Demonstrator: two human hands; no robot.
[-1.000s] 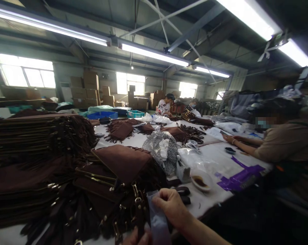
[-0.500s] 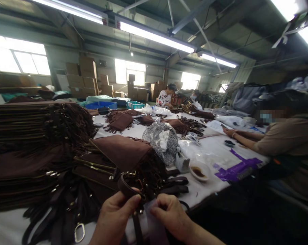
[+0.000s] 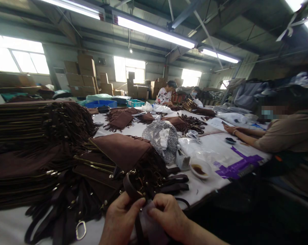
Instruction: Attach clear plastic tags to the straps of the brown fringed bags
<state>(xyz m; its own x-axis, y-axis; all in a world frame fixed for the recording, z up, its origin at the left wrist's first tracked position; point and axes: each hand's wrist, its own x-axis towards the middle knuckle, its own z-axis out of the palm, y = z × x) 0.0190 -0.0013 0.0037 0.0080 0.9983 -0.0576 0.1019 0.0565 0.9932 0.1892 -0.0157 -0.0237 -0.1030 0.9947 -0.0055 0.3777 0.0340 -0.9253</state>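
Note:
My left hand point(image 3: 124, 216) is closed, thumb against fingers, on a dark brown strap point(image 3: 130, 186) that curls up above it in a loop. My right hand point(image 3: 169, 214) pinches a translucent plastic sleeve point(image 3: 154, 226), which hangs down close beside the strap's lower part. The two hands are almost touching at the table's near edge. Just beyond them lies a brown fringed bag point(image 3: 123, 149) on top of a pile, its fringe falling to the right. More dark straps with gold clasps spread to the left, one ending in an oval gold ring point(image 3: 81, 230).
A tall stack of brown bags point(image 3: 18, 122) stands at left. Behind the pile is a black-and-white patterned hat point(image 3: 156, 136); a white bowl of brown liquid point(image 3: 200, 169) and purple plastic packaging point(image 3: 239, 163) lie right. A co-worker point(image 3: 291, 129) sits at right; others work farther back.
Both hands have shifted slightly right in view and closer together, with the strap and plastic sleeve still held. Farther back, a person in a floral top now shows more upright.

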